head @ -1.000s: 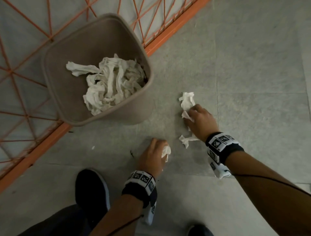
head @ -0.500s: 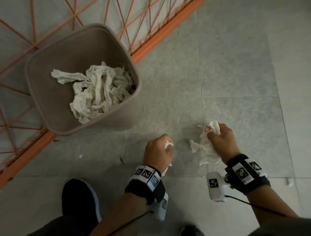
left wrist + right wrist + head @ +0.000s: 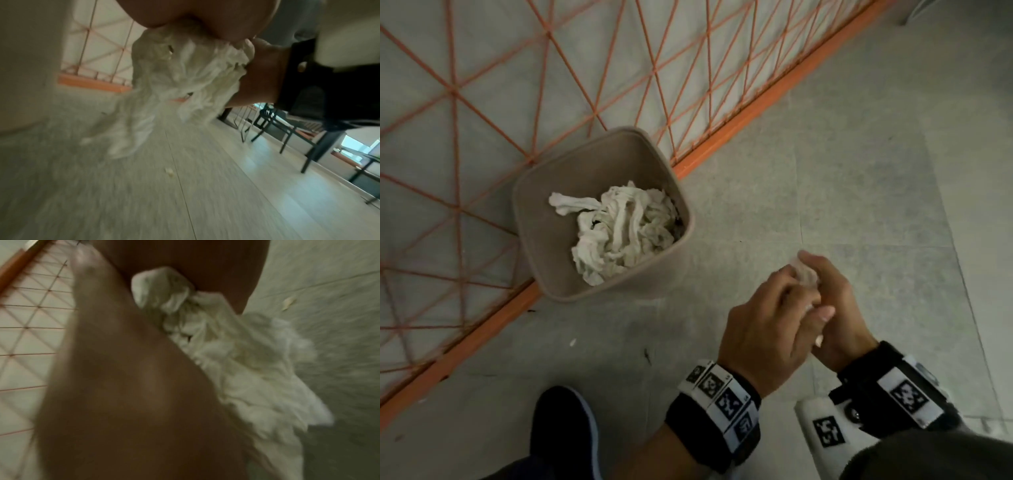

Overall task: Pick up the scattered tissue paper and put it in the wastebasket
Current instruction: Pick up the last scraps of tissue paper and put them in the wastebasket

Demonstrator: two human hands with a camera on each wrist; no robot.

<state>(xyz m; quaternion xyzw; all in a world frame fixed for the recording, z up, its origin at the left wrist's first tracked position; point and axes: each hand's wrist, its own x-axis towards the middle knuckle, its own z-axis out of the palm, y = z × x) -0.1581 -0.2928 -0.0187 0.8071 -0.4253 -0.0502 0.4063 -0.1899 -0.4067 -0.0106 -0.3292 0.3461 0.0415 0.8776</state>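
In the head view the floor [image 3: 842, 178] is grey tile, and an orange wire fence [image 3: 592, 68] runs from the lower left to the upper right of the frame. A beige wastebasket [image 3: 544, 260] stands against the fence rail, left of centre, and crumpled white tissue [image 3: 619, 229] lies inside it. In the lower right of the frame the left hand [image 3: 767, 329] and the right hand [image 3: 839, 308] are pressed together, both with fingers curled around a wad of tissue paper [image 3: 804, 272]; only a small part of it shows at the top between the hands. Each wrist wears a black band with printed markers. A dark shoe [image 3: 565, 431] is at the bottom edge.

In the left wrist view, which is blurred, the tissue paper [image 3: 174, 81] hangs down from between the two hands at the top of the frame, above the floor. A small white scrap [image 3: 169, 171] lies on the floor below it. Dark chairs [image 3: 287, 126] stand at the right.

In the right wrist view, also blurred, the tissue paper [image 3: 236, 353] spreads from the centre to the lower right, clasped between the hands. A small scrap [image 3: 289, 302] lies on the floor at upper right.
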